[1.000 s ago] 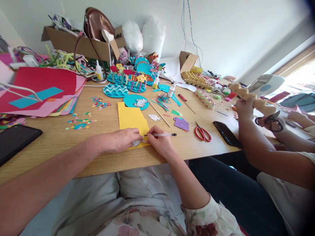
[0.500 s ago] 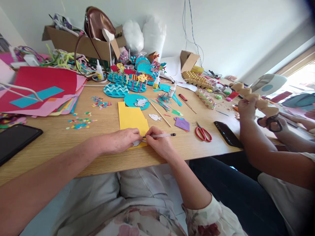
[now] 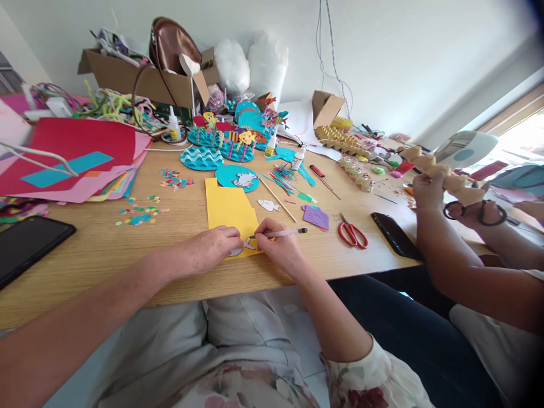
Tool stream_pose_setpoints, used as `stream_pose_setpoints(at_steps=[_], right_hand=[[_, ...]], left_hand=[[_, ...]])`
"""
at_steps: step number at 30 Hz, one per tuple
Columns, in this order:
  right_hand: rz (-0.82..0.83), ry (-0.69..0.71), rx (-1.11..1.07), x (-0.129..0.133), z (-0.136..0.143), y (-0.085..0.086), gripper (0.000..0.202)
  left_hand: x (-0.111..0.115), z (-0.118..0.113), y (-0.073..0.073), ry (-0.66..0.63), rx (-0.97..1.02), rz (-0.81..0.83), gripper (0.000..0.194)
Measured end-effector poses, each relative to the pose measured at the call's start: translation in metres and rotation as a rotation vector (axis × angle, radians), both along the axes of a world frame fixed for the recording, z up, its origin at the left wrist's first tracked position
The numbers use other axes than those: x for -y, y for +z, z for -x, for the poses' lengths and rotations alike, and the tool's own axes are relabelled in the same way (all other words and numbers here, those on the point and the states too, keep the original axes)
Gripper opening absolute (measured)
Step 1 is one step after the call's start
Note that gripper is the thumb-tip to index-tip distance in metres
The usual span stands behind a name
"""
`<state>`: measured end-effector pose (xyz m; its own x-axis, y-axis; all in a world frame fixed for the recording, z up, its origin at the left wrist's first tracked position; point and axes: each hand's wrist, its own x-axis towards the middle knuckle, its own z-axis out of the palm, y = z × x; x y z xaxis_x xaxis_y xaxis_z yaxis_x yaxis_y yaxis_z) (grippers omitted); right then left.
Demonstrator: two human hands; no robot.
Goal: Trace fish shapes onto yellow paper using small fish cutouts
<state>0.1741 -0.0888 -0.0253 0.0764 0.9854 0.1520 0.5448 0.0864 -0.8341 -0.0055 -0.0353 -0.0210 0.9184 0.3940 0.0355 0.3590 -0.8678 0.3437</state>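
Head view: your right hand [image 3: 279,245] clamps a pen [image 3: 285,232] by the white paper cutout [image 3: 238,250] lying on yellow paper [image 3: 229,207] on the table [image 3: 187,212]; your left hand [image 3: 209,247] rests on the cutout, its grip impossible to tell.

1 yellow sheet [image 3: 232,208], flat beneath 1 white cutout [image 3: 249,245] and slanted pen [image 3: 283,233]

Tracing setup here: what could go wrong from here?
1. Slip: the left hand presses the white paper cutout onto the yellow paper while the right hand holds the pen beside it; a shift could skew any line.
2. Drop: the black phone on the right lies close to the table's front edge; a bump might knock it off.
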Motion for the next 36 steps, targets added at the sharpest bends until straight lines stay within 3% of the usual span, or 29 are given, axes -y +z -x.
stream_pose_setpoints(at_steps=[11, 29, 36], right_hand=[[-0.017, 0.016, 0.120, 0.002, 0.004, 0.002, 0.007], [0.005, 0.042, 0.074, 0.002, 0.011, 0.001, 0.009], [0.009, 0.036, 0.056, -0.001, 0.016, -0.004, 0.008]], left_hand=[[-0.001, 0.003, -0.009, -0.021, 0.066, -0.028, 0.024], [0.002, 0.004, -0.011, -0.002, 0.107, 0.002, 0.020], [0.003, 0.011, -0.012, -0.025, 0.130, 0.014, 0.029]])
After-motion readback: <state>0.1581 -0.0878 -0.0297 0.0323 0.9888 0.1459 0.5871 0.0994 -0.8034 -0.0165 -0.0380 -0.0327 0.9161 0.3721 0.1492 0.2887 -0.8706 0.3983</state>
